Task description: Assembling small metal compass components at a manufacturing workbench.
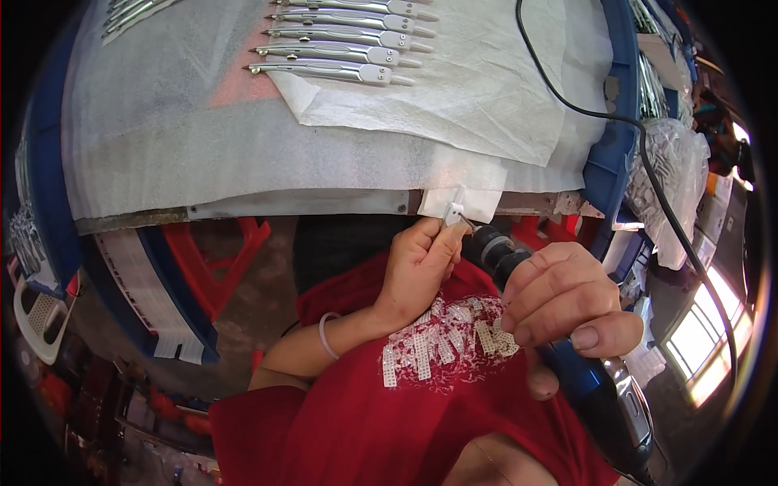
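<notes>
My left hand point(417, 267) pinches a silver drawing compass point(454, 214) by its head at the table's front edge. Its small handle points away from me over a white pad point(478, 202), and its legs are hidden by my fingers. Wrapped in my right hand point(567, 300) is a blue and black electric screwdriver point(592, 397), tilted up and to the left. The tip of its bit reaches the compass head; whether it sits in a screw is too small to tell. Several silver compasses point(340, 71) lie in a row at the far side of the table.
White cloth point(203, 154) covers the table, with a blue crate edge point(612, 146) on the right. A black cable point(648, 162) curves down the right side. Clear bags of parts point(668, 170) stand beyond it. Red stool legs point(219, 267) show below the table.
</notes>
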A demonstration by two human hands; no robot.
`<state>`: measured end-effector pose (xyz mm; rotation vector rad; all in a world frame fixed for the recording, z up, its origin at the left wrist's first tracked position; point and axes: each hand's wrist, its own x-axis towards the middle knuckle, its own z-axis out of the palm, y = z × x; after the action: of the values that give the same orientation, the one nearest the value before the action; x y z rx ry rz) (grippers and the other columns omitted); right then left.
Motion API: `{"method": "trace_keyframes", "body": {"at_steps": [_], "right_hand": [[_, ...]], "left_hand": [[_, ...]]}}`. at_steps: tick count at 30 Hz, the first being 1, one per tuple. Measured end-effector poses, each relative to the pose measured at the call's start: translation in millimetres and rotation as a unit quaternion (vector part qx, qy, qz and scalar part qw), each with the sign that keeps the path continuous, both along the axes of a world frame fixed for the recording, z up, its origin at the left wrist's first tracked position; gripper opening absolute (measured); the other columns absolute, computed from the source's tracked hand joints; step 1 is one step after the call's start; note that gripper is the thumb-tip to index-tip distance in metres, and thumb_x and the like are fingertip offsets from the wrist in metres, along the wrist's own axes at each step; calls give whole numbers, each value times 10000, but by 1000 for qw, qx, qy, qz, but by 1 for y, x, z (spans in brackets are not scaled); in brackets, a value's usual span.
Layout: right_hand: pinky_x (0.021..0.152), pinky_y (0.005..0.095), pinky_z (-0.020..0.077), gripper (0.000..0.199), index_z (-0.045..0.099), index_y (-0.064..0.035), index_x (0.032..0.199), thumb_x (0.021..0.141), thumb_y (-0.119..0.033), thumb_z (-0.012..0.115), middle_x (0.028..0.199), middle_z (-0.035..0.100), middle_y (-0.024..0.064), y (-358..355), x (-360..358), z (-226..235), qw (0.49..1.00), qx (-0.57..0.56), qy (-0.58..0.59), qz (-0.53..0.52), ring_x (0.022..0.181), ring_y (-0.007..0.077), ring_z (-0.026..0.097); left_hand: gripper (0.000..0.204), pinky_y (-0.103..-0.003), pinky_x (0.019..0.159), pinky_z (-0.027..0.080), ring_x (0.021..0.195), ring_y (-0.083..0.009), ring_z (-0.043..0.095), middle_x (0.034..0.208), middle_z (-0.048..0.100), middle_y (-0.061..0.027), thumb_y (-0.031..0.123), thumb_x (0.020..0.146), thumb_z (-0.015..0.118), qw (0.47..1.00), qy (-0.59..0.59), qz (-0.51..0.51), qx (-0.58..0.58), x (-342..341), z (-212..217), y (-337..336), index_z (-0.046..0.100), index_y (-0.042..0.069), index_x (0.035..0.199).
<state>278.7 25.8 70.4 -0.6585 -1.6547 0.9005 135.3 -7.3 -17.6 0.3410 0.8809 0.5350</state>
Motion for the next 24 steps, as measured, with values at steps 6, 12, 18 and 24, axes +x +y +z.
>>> {"method": "trace_keyframes", "body": {"at_steps": [6, 12, 18, 24], "right_hand": [[497, 254, 521, 443, 395, -73, 1059, 818, -254, 720, 782, 624, 84, 2, 1, 0, 1000, -4, 13, 15, 582, 167, 638], [485, 260, 518, 410, 397, -66, 1016, 820, -228, 717, 768, 620, 84, 7, 1, 4, 999, -22, 0, 36, 572, 170, 631], [457, 262, 503, 424, 397, -52, 1029, 820, -234, 718, 736, 605, 76, 7, -1, 1, 1000, -19, 3, 15, 552, 169, 611], [570, 275, 454, 696, 395, -11, 1278, 778, -365, 725, 748, 484, 43, -2, 1, 13, 957, -156, 85, -230, 627, 140, 497]], "left_hand": [[165, -185, 448, 337, 517, -15, 414, 620, 502, 36, 135, 952, 524, 1000, -2, 0, -5, 0, 1, 0, 622, 9, 907], [168, -191, 441, 333, 510, -16, 411, 614, 501, 35, 135, 952, 527, 1000, 2, 1, 3, 0, 0, -1, 620, 12, 885], [186, -190, 434, 319, 503, -16, 407, 614, 500, 31, 164, 952, 534, 1000, -12, 0, 6, -1, -6, -5, 623, 16, 881], [210, -189, 427, 281, 478, -34, 367, 643, 486, 26, 195, 961, 520, 997, -60, -11, -42, -8, 4, 5, 613, 7, 943]]}}
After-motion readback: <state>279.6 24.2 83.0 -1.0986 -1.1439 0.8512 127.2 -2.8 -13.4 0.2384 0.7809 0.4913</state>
